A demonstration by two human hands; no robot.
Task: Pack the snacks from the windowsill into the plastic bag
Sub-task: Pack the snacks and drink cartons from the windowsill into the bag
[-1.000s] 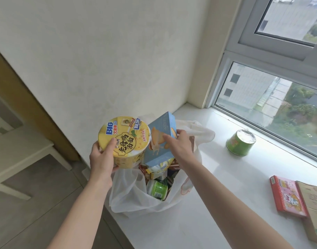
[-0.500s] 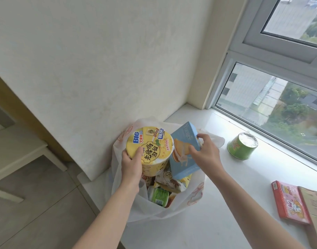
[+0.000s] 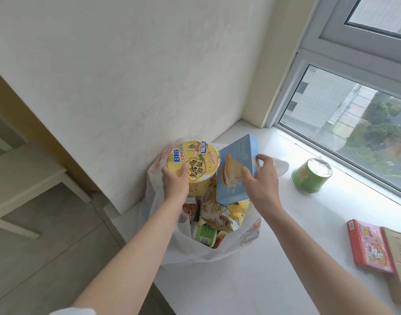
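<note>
Now | left hand (image 3: 175,187) grip clamped on round yellow instant-noodle cup (image 3: 192,165), over open white plastic bag (image 3: 217,253) | right hand (image 3: 262,183) grip clamped on light-blue cardboard biscuit box (image 3: 237,171), tilted, beside cup | bag on white windowsill (image 3: 286,223), holding packets | green foil-topped cup (image 3: 312,175), red-pink flat box (image 3: 370,245) well apart on sill

The brown carton (image 3: 399,264) is running off the frame's right edge, its print too small to read. The plastic bag (image 3: 217,253) is hiding the lower snacks, while the left hand (image 3: 175,186) is covering part of the yellow noodle cup (image 3: 195,164) and its side.
</note>
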